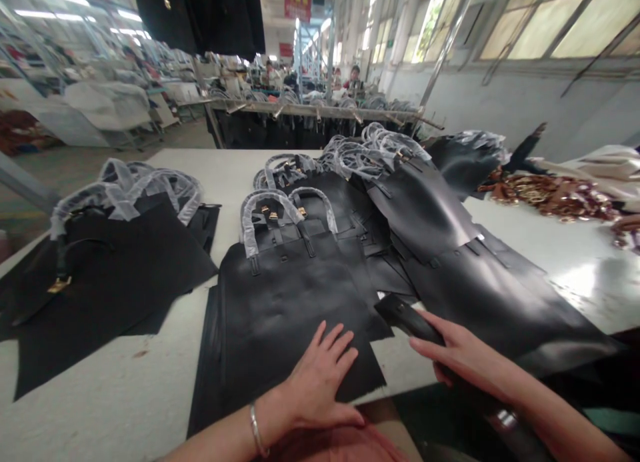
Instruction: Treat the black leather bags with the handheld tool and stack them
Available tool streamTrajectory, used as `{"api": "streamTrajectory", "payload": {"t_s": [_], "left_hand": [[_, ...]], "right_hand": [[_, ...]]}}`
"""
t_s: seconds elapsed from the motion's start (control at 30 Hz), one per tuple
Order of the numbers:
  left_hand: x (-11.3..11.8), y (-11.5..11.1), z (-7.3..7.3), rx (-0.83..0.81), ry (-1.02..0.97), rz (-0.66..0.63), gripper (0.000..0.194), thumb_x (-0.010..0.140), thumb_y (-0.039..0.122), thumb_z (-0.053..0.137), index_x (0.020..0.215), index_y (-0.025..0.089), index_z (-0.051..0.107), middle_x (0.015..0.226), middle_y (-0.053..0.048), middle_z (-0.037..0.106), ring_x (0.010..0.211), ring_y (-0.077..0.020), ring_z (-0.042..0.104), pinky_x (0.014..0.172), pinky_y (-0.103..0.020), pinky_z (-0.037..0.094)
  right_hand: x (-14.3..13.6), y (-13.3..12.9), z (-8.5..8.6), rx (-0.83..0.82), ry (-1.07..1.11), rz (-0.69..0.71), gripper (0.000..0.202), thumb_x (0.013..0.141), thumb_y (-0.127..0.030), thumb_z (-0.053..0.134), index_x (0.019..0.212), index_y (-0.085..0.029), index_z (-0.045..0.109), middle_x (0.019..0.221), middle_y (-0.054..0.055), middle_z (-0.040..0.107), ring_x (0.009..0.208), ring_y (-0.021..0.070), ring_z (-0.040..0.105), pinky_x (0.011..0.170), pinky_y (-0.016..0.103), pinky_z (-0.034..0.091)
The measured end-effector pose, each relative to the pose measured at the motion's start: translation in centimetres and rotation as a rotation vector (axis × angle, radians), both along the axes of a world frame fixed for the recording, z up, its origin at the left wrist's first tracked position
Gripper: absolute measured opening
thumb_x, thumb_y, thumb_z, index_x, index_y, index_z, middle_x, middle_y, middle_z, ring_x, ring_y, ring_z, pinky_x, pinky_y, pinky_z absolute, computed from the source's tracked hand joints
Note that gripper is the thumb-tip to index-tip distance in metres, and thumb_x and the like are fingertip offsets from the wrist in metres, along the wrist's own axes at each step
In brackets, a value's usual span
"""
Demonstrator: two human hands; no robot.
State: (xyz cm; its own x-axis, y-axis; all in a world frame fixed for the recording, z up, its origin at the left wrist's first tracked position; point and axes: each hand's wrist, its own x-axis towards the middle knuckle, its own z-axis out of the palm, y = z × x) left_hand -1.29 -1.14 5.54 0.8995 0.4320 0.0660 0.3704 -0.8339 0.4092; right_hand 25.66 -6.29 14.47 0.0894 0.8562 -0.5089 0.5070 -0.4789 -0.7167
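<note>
- Black bag panel (295,295) lies on top of a stack at the near middle of the pale table (150,375), its handles pointing to the far side.
- Left hand (323,379) rests palm down on the near right part of that panel, fingers spread and gripping nothing; it seems to be steadying or smoothing the surface.
- Right hand (460,352), just right of the panel, has thumb and fingers closed around a long black piece (407,317). Whether this is a strap or a tool, I cannot tell.
- The step in hand looks like positioning or checking the top panel, with the black piece held ready beside it.
- As I judge it, the next move calls for a flat, steady panel and a controlled grip on the black piece, so that it does not scrape the smooth face or snag the handles.
- Plastic-wrapped handles (249,225) stand in arches at the panel's far edge, with gold-coloured buckles (273,215) just beyond.
- More black panels lie left (130,262) and right (465,289), overlapping unevenly; shifting the middle stack could disturb those on the right.
- Farther off, brown pieces with shiny fittings (550,195) lie at the right, and a metal rack (320,109) stands beyond the table.
</note>
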Motion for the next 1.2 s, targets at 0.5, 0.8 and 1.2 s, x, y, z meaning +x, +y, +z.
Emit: {"api": "streamTrajectory", "payload": {"t_s": [0.5, 0.8, 1.2], "left_hand": [[0.5, -2.2, -1.0, 0.045, -0.057, 0.041, 0.041, 0.092, 0.039, 0.049, 0.128, 0.018, 0.052, 0.14, -0.01, 0.049, 0.137, -0.0324, 0.031, 0.114, -0.054, 0.018], [0.3, -2.2, -1.1, 0.011, -0.08, 0.046, 0.047, 0.089, 0.039, 0.053, 0.13, 0.017, 0.049, 0.147, -0.014, 0.039, 0.139, -0.0324, 0.027, 0.114, -0.054, 0.022], [0.8, -2.1, -1.7, -0.054, -0.024, 0.221, 0.067, 0.08, 0.055, 0.06, 0.135, 0.02, 0.044, 0.151, -0.019, 0.028, 0.138, -0.0383, 0.027, 0.107, -0.052, 0.034]], "right_hand": [[-2.9, -6.8, 0.4, -0.21, 0.223, 0.159, 0.059, 0.078, -0.027, 0.062, 0.136, -0.027, 0.05, 0.072, -0.004, 0.063, 0.046, 0.0094, 0.051, 0.042, 0.017, 0.038], [0.6, -4.6, -0.7, -0.079, -0.014, -0.057, 0.076, 0.082, -0.046, 0.059, 0.146, -0.017, 0.031, 0.05, -0.007, 0.055, 0.045, 0.0143, 0.057, 0.042, 0.02, 0.042], [0.0, -0.6, -1.3, -0.124, 0.04, 0.008, 0.062, 0.084, -0.044, 0.056, 0.137, -0.014, 0.043, 0.046, -0.007, 0.055, 0.04, 0.0122, 0.054, 0.039, 0.018, 0.042]]}}
